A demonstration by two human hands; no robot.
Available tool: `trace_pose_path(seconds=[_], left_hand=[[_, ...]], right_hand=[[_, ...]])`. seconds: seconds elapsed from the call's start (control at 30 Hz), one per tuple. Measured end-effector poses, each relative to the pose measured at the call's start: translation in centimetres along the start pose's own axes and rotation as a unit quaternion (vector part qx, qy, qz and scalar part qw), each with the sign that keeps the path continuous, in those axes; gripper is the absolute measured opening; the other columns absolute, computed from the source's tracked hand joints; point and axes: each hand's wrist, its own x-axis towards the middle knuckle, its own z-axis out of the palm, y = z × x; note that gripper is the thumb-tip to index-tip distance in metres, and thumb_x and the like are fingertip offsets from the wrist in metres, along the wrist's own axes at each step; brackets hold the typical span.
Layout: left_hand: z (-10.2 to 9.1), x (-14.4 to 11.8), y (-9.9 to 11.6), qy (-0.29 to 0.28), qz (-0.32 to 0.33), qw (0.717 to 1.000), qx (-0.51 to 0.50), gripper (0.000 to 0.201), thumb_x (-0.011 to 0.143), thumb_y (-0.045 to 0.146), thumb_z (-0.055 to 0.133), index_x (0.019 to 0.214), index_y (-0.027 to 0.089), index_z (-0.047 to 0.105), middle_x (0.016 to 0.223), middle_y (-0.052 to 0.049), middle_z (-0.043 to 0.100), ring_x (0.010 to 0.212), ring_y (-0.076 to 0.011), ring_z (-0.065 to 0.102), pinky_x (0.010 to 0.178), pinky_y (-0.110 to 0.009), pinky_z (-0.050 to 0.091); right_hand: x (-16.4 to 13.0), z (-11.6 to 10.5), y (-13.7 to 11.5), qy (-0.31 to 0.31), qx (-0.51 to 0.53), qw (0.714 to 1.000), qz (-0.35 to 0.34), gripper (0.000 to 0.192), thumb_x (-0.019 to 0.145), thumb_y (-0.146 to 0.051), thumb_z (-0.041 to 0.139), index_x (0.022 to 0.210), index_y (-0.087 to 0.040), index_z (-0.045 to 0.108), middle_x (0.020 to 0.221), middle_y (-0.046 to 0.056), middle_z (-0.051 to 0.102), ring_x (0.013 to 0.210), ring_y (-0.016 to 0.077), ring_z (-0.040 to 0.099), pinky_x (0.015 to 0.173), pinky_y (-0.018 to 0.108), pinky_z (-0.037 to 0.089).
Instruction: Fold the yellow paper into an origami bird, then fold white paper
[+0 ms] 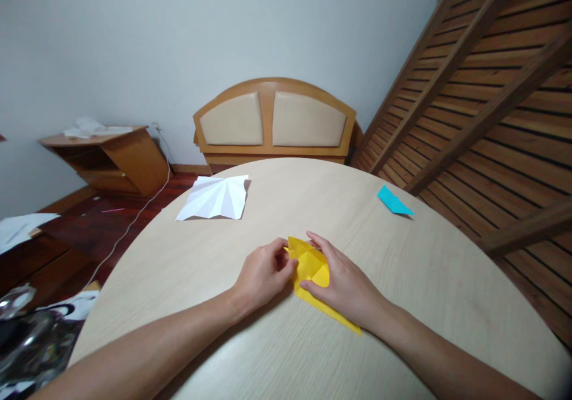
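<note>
Creasing yellow paper [308, 264] neatly called for steadiness: left hand [263, 272] pinched its left edge, right hand [345, 278] apparently gripped its right.

Both my bare forearms [165, 340] are angling inward; left grip [260, 276] is pinching tightly, right grip [346, 278] is curving, thumb [316, 291] spreading wide.

Padded headboard [267, 120] near wall [268, 24]; white cable [129, 229].
</note>
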Motion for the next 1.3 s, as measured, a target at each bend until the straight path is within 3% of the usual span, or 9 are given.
trace_pose_path(seconds=[0.13,0.23,0.33,0.53,0.73,0.83,0.97,1.13,1.3], left_hand=[[-0.1,0.0,-0.1,-0.007,-0.002,1.0,-0.006,0.014,0.087,0.024,0.06,0.1,0.019,0.064,0.076,0.0,0.069,0.065,-0.0156,0.061,0.061,-0.026,0.041],[-0.1,0.0,-0.1,-0.002,-0.003,1.0,0.014,0.005,0.086,0.023,0.059,0.087,0.019,0.062,0.074,0.0,0.067,0.064,-0.0151,0.059,0.059,-0.026,0.04],[-0.1,0.1,0.0,0.0,-0.013,1.0,0.024,0.004,0.085,0.022,0.059,0.083,0.019,0.06,0.072,0.0,0.066,0.062,-0.015,0.058,0.058,-0.026,0.039],[-0.2,0.0,0.3,-0.002,-0.015,1.0,0.022,0.004,0.083,0.022,0.06,0.082,0.018,0.061,0.072,0.0,0.067,0.061,-0.0145,0.058,0.057,-0.026,0.039],[-0.3,-0.4,0.7,0.002,0.027,0.999,0.041,0.006,0.083,0.023,0.06,0.079,0.018,0.06,0.073,-0.001,0.066,0.063,-0.0143,0.058,0.058,-0.025,0.04],[-0.2,-0.3,0.6,-0.002,0.015,0.999,0.032,0.006,0.083,0.024,0.06,0.081,0.018,0.061,0.072,-0.001,0.066,0.061,-0.0143,0.058,0.057,-0.025,0.04],[-0.1,-0.1,0.2,-0.012,-0.006,1.0,0.009,0.008,0.084,0.025,0.061,0.087,0.018,0.062,0.071,0.0,0.067,0.059,-0.0142,0.058,0.056,-0.025,0.039],[-0.2,0.0,-0.2,-0.012,-0.017,1.0,0.007,0.008,0.085,0.027,0.062,0.087,0.019,0.062,0.071,0.0,0.068,0.06,-0.0149,0.06,0.057,-0.026,0.04],[-0.2,0.4,-0.7,0.017,0.0,1.0,-0.01,0.028,0.089,0.03,0.059,0.114,0.019,0.062,0.078,-0.001,0.069,0.065,-0.0159,0.061,0.059,-0.026,0.041]], right_hand=[[-0.2,0.0,0.0,-0.007,-0.004,1.0,0.007,0.091,0.076,-0.022,0.078,0.152,-0.026,0.028,0.139,0.012,0.058,0.129,0.0265,0.056,0.109,0.046,0.045],[-0.2,-0.3,0.0,-0.012,0.006,1.0,0.027,0.089,0.077,-0.02,0.077,0.152,-0.023,0.028,0.133,0.011,0.062,0.125,0.0252,0.058,0.106,0.044,0.047],[-0.1,-0.6,0.2,-0.009,0.009,0.998,0.054,0.071,0.083,-0.016,0.069,0.146,-0.023,0.039,0.121,0.009,0.068,0.113,0.0235,0.065,0.1,0.042,0.05],[0.5,-1.7,0.2,-0.009,-0.023,0.998,0.065,0.036,0.085,-0.006,0.059,0.118,-0.021,0.066,0.111,0.007,0.074,0.103,0.0226,0.07,0.091,0.038,0.052],[0.7,-1.8,0.0,-0.01,-0.079,0.996,0.035,0.017,0.089,-0.012,0.059,0.097,-0.021,0.071,0.098,0.005,0.075,0.093,0.0235,0.07,0.085,0.038,0.051],[0.7,-1.5,0.0,0.003,-0.098,0.995,0.021,0.016,0.089,-0.011,0.058,0.094,-0.021,0.07,0.095,0.004,0.073,0.09,0.0227,0.068,0.081,0.036,0.05],[0.4,-1.2,-0.3,0.022,-0.073,0.997,0.009,0.02,0.087,-0.009,0.059,0.102,-0.02,0.065,0.088,0.002,0.067,0.08,0.0186,0.065,0.075,0.031,0.048],[0.1,-1.0,-1.0,-0.018,-0.038,0.999,-0.008,0.023,0.088,-0.019,0.064,0.11,-0.02,0.059,0.082,0.0,0.061,0.078,0.0178,0.061,0.074,0.031,0.047],[0.1,-1.0,-1.4,-0.052,-0.062,0.996,-0.023,0.027,0.083,-0.029,0.074,0.104,-0.019,0.062,0.086,0.002,0.063,0.083,0.02,0.061,0.079,0.035,0.046]])
